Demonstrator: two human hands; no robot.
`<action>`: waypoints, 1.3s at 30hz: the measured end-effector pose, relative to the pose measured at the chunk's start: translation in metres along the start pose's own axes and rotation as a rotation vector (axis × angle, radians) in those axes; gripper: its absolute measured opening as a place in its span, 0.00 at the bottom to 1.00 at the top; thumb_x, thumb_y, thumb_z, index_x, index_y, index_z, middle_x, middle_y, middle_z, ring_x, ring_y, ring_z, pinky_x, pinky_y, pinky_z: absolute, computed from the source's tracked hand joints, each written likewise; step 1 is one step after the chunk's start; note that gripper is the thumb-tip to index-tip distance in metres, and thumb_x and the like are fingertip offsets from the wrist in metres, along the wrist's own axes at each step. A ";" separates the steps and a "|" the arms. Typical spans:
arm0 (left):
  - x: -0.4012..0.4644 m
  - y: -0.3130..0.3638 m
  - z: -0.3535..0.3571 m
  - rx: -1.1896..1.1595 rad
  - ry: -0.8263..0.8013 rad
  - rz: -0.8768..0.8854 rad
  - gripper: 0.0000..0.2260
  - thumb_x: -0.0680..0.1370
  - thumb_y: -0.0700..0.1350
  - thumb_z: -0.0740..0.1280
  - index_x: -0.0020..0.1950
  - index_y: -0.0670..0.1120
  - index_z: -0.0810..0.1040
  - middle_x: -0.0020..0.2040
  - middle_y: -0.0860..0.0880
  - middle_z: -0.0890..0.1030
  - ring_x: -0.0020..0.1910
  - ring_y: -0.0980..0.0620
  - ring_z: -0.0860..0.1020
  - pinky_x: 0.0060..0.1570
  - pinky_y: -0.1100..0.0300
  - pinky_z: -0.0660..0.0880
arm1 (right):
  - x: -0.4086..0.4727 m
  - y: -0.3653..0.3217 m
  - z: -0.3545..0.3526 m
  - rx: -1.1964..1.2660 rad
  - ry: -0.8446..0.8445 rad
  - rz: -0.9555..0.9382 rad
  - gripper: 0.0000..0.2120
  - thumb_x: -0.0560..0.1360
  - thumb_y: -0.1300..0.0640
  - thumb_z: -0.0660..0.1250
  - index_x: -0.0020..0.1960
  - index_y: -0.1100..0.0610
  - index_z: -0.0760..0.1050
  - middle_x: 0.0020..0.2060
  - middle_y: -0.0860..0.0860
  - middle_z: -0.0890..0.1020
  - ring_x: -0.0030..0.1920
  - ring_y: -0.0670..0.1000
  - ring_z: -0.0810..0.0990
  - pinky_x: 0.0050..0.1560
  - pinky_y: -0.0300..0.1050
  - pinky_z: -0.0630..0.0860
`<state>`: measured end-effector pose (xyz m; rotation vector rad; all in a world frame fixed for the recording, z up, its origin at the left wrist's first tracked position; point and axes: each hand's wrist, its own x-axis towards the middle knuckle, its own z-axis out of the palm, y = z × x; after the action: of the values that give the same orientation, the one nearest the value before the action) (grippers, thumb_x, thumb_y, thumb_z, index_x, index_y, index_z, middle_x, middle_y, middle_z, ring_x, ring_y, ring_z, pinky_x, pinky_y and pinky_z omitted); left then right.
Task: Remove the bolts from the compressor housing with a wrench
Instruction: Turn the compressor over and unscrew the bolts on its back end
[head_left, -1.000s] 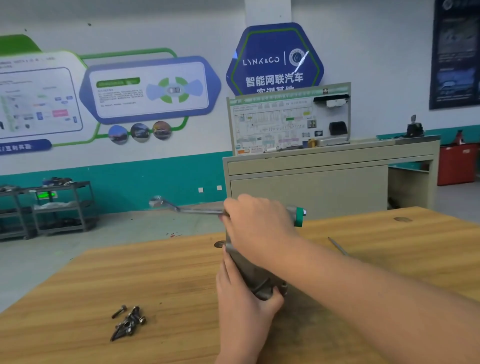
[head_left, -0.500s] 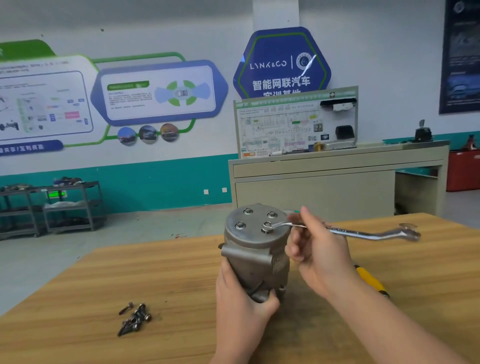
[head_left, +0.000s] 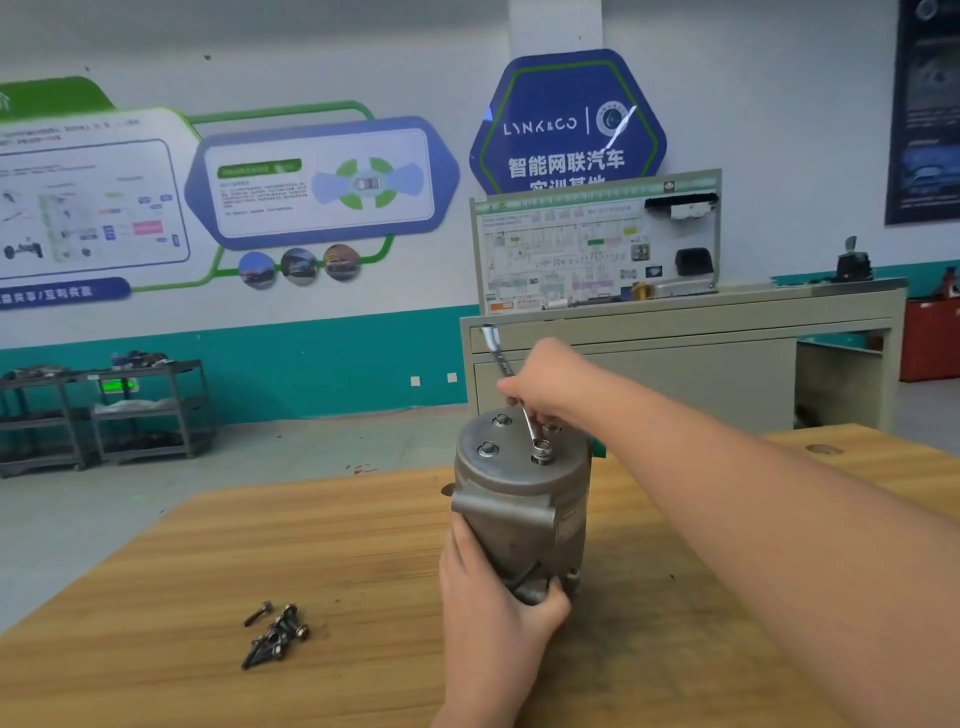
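The grey metal compressor housing (head_left: 522, 499) stands upright on the wooden table (head_left: 311, 545). Several bolts (head_left: 488, 449) sit in its flat top face. My left hand (head_left: 493, 618) grips the housing's lower left side. My right hand (head_left: 550, 384) grips the silver wrench (head_left: 506, 371) by the middle of its shaft. One wrench end sits on the front right bolt (head_left: 542, 451); the free end points up and away to the left.
A small pile of removed bolts (head_left: 275, 634) lies on the table to the left of the housing. A green tool tip (head_left: 598, 447) shows behind the housing. Beyond the table stand a grey cabinet (head_left: 675, 353) and a metal shelf cart (head_left: 130, 410).
The wrench swung round on the front right bolt: its free end went from pointing right to pointing up and back left. My right hand moved with it over the housing top.
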<state>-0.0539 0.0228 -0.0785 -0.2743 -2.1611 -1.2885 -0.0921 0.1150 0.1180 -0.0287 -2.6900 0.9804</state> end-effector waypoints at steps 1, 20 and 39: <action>0.000 -0.001 -0.001 -0.008 0.008 0.001 0.51 0.59 0.52 0.76 0.77 0.43 0.55 0.67 0.47 0.70 0.67 0.47 0.67 0.66 0.51 0.67 | -0.003 -0.008 0.006 -0.122 0.018 -0.060 0.08 0.79 0.57 0.64 0.43 0.60 0.75 0.31 0.51 0.73 0.30 0.49 0.71 0.28 0.41 0.66; -0.004 -0.007 -0.004 0.023 -0.036 -0.047 0.51 0.62 0.63 0.75 0.77 0.49 0.54 0.71 0.53 0.69 0.69 0.53 0.69 0.67 0.53 0.69 | -0.109 0.056 0.069 0.883 0.367 -0.549 0.15 0.78 0.48 0.60 0.33 0.49 0.70 0.27 0.42 0.73 0.28 0.41 0.71 0.31 0.30 0.65; -0.005 -0.008 0.006 0.074 0.019 -0.013 0.52 0.61 0.59 0.74 0.78 0.49 0.50 0.69 0.50 0.69 0.69 0.50 0.68 0.63 0.51 0.72 | -0.002 0.040 -0.008 0.777 -0.092 0.280 0.08 0.80 0.60 0.62 0.42 0.61 0.72 0.15 0.47 0.68 0.17 0.42 0.65 0.16 0.33 0.59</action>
<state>-0.0560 0.0241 -0.0894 -0.2175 -2.1927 -1.2104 -0.0910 0.1503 0.0982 -0.2082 -2.2266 2.0815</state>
